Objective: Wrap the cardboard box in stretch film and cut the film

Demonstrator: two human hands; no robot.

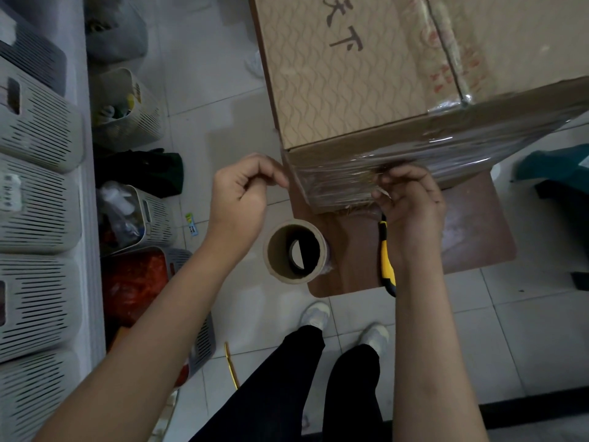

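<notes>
Head view: stretch film (350, 183) on the cardboard box (366, 90) is pinched by the right hand (411, 202), a yellow knife (387, 260) tucked beneath, while the left hand (242, 199) is closed, seemingly pinching film.

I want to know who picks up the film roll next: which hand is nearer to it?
Left. The left hand hovers just above and left of the film roll; the right hand is farther right, at the wrapped box side, holding a yellow knife.
</notes>
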